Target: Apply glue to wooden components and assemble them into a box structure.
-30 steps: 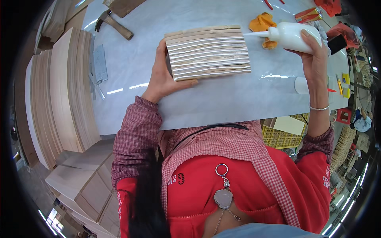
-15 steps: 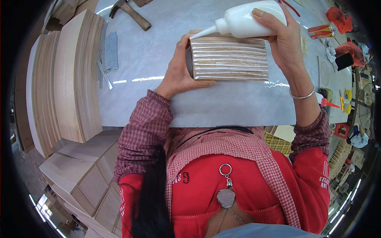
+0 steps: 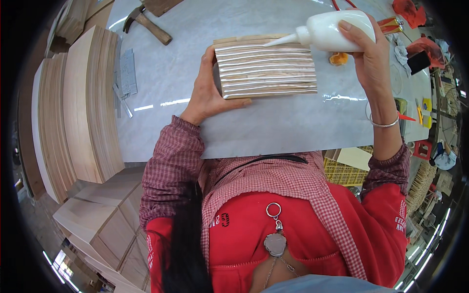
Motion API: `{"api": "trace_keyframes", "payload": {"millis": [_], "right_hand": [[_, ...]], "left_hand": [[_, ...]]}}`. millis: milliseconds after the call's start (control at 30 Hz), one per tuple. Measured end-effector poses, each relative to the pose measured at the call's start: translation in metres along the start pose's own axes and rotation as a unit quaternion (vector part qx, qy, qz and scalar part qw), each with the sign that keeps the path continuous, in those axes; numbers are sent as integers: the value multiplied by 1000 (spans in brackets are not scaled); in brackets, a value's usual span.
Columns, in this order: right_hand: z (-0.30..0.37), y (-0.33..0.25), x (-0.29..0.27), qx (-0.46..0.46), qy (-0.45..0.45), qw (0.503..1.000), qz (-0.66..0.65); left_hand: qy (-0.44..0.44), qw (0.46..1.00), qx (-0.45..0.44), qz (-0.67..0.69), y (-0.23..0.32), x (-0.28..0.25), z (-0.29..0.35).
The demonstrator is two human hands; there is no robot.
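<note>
My left hand (image 3: 207, 90) grips the left end of a stack of thin wooden strips (image 3: 266, 67), fingers at the far corner and thumb along the near side. Parallel lines of white glue run lengthwise across the stack's upper face. In my right hand (image 3: 366, 46) is a white squeeze bottle (image 3: 337, 30), tilted nearly level with its pointed nozzle aimed left. The nozzle tip is at the far part of the stack, by the farthest glue line. The stack's underside is hidden.
A hammer (image 3: 149, 25) and flat metal pieces (image 3: 128, 73) lie on the grey table (image 3: 273, 129). Tall stacks of wooden boards (image 3: 83, 105) stand along the left. An orange lump (image 3: 338, 59), a black phone (image 3: 418, 62) and a red-tipped bottle (image 3: 406, 117) are on the right.
The bottle's nozzle has moved right from the stack's far left corner to about its middle, extending a glue line. The stack and my left hand appear shifted left in view.
</note>
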State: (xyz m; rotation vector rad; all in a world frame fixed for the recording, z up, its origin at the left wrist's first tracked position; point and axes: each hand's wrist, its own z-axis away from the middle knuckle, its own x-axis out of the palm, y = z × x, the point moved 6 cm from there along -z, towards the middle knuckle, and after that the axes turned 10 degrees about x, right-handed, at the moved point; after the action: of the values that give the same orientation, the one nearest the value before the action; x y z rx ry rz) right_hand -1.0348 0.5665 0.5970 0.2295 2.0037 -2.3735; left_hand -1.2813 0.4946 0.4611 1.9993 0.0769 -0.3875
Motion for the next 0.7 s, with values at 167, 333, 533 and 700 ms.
{"api": "trace_keyframes", "payload": {"millis": [167, 333, 533, 700], "right_hand": [[-1, 1, -40, -9, 38, 999, 12], [-3, 5, -76, -36, 49, 998, 17], [-6, 12, -72, -19, 35, 998, -39], [-1, 0, 5, 19, -13, 998, -53]], "left_hand": [[-4, 1000, -14, -3, -1, 0, 2], [-4, 1000, -10, -8, 1, 1, 0], [-5, 1000, -17, -4, -3, 1, 0], [4, 1000, -11, 7, 0, -1, 1]]}}
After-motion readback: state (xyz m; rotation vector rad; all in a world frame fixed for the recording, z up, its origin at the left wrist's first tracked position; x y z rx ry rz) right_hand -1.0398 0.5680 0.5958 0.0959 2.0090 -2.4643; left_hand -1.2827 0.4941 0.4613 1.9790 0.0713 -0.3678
